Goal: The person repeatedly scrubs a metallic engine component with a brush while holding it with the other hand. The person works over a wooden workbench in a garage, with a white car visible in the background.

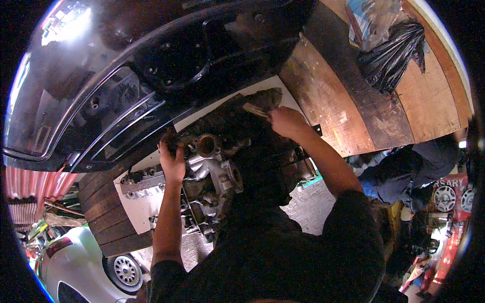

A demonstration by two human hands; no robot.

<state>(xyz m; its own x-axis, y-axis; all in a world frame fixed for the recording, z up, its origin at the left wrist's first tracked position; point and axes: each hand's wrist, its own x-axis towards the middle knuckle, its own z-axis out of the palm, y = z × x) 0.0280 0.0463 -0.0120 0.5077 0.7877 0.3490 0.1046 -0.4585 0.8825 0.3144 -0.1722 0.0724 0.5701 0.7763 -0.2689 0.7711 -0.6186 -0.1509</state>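
Observation:
Metal car engine parts, among them a cast intake with a round opening [207, 146], lie before me. My left hand [172, 159] is at the dark parts left of that opening, its fingers raised and spread; whether they touch anything is hidden in shadow. Farther right, my right hand [286, 122] grips a thin, light-coloured flat tool, perhaps a brush or scraper [256, 110], whose far end lies over a dark, dirty part [267, 97]. A long metal part with several mounts [142, 185] rests on a white board [132, 212] beside my left forearm.
A glossy black car panel [125, 87] spans the upper left. Wooden boards [326, 94] stand at the right, with a black plastic bag [394, 57] on them. Slatted wood [106, 212] and a silver car [81, 261] are at lower left, dark cloth [413, 170] at right.

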